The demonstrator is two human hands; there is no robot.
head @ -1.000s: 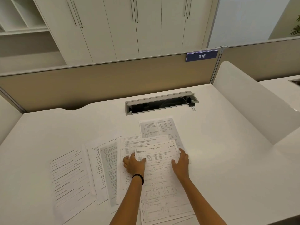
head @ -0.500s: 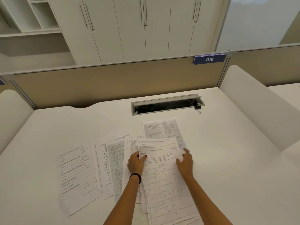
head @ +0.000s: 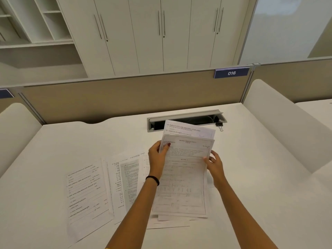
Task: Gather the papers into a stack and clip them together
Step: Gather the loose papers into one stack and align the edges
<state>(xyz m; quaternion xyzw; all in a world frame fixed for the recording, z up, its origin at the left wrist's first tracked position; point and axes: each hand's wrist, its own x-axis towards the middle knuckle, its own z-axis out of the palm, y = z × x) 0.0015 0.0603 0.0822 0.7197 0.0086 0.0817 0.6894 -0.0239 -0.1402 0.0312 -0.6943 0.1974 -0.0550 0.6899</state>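
Well, papers (head: 86,194) litter the white desk (head: 260,177); beige partition (head: 125,97), cabinets (head: 143,42) behind.

Thin, matt and limp, the lifted white printed paper sheets (head: 185,173) — same dull paper in the loose white printed sheets (head: 86,191) lying flat. Smooth, low-sheen laminate across the broad white desk top (head: 251,177). Cloth-like and matt, the beige partition panel (head: 125,97). Brushed grey metal on the long cable-tray flap (head: 185,116) — dark metal, bright wire loops, for the small black binder clip (head: 219,124). Satin white cupboard doors (head: 143,42), slim metal handles (head: 159,24). Smooth blue plastic number plate (head: 231,73).
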